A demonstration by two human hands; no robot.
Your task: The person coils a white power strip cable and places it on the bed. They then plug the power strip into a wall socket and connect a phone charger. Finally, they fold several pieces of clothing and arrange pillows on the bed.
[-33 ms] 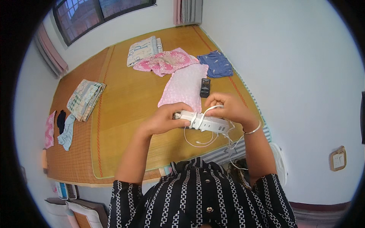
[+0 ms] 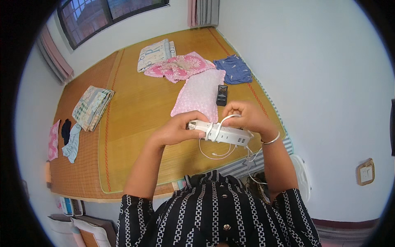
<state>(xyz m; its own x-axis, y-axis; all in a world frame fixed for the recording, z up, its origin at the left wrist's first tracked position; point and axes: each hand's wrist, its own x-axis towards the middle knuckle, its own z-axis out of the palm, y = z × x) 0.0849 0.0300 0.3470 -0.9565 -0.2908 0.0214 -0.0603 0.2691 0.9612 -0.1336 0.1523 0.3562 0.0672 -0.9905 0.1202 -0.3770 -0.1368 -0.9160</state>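
Observation:
A white power strip [image 2: 229, 136] with several outlets is held up in front of my chest. My left hand [image 2: 181, 128] grips its left end, thumb on the near face and fingers over the far side. A white cable [image 2: 219, 127] is wound around the strip's left half. With thumb and fingertips, my right hand [image 2: 245, 117] pinches a loop of that cable just above the strip. A thinner white cord [image 2: 216, 158] hangs below in a loop, its small plug dangling free. More white cable trails down from the strip's right end, beside my right wrist.
Under my hands lies a mat-covered bed [image 2: 140, 136]. On it are a pink pillow [image 2: 199, 91], a black slotted box [image 2: 221, 95], a pink cloth [image 2: 181, 66], blue folded fabric [image 2: 233, 70] and a folded quilt [image 2: 93, 108]. The white wall [image 2: 312, 82] rises at right.
The power strip's right end has dipped and turned slightly, showing more of its near face. My right wrist has shifted a little left; both grips look the same.

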